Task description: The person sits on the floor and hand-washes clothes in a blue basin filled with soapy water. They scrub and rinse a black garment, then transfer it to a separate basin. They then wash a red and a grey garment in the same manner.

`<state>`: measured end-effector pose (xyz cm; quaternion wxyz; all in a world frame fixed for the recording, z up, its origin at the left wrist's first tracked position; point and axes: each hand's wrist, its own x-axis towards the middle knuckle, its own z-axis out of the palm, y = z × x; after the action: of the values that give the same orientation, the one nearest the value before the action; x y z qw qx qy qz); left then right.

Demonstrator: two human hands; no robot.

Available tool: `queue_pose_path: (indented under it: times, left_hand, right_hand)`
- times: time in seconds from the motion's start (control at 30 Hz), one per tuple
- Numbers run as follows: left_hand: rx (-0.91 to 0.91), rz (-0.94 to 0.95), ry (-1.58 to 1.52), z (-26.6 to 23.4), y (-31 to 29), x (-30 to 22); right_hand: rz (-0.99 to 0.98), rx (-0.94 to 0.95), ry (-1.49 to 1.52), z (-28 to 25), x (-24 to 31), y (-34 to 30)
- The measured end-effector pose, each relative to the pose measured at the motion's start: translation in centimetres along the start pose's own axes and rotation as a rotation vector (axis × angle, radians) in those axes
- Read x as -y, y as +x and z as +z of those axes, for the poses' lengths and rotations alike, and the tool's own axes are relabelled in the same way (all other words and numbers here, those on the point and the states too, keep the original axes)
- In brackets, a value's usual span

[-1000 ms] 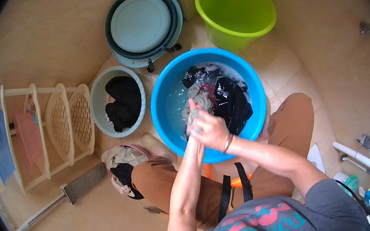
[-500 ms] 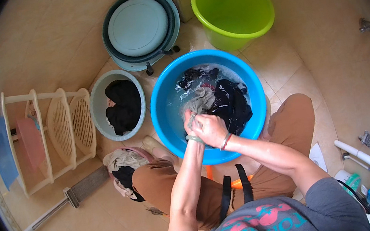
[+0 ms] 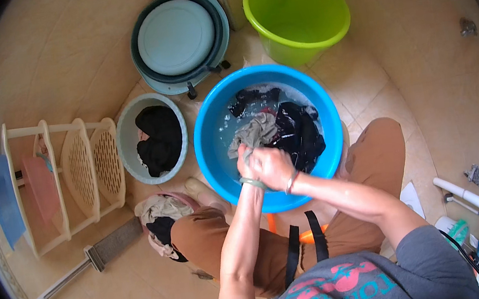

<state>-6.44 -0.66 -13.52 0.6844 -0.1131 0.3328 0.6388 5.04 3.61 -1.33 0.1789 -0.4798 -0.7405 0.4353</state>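
A wet grey garment point(image 3: 255, 131) lies partly in the sudsy water of a large blue basin point(image 3: 333, 132). My left hand point(image 3: 244, 164) is closed on one end of it, at the near left side of the basin. Pressed up against it, my right hand point(image 3: 275, 166) grips the same bunched cloth, and its fingers are slightly blurred. Dark clothes point(image 3: 300, 133) float beside the garment on the right, and another dark piece point(image 3: 254, 100) lies at the far side of the water. How much cloth is inside my fists is hidden.
Left of the basin stands a pale tub point(image 3: 128, 157) with black clothing point(image 3: 161, 138). Farther back are a folded grey-green basin point(image 3: 176, 37) and a lime-green bucket point(image 3: 297, 11). A cream rack point(image 3: 77, 169), a mop point(image 3: 105, 249) and a laundry pile point(image 3: 163, 209) occupy the left.
My hands stay together on the grey garment and have shifted only slightly. More of the cloth spreads to the left on the water. The whole view has moved a little.
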Motion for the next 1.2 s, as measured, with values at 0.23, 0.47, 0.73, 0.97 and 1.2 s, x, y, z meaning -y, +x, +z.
queue_pose_path:
  times: [0.23, 0.47, 0.73, 0.97, 1.2]
  left_hand:
    - [-0.306, -0.050, 0.149, 7.4, -2.8, 3.0]
    - [-0.202, -0.030, 0.027, 7.9, -2.5, -2.8]
    - [-0.085, -0.161, 0.041, 7.9, -1.8, -2.5]
    - [-0.199, 0.225, 0.163, 6.5, -2.1, 0.1]
    - [-0.530, 0.160, 0.465, 9.7, -2.1, 2.7]
  right_hand:
    - [0.404, 0.165, 0.319, 1.4, -12.5, 4.4]
    - [0.174, 0.310, 0.853, -1.5, -7.3, 3.2]
    - [-0.416, -0.080, -0.112, -2.6, 3.2, -2.6]
    - [-0.623, -0.174, -0.206, -1.7, 1.6, 0.5]
    - [-0.038, -0.198, -0.189, -0.7, -4.6, 3.3]
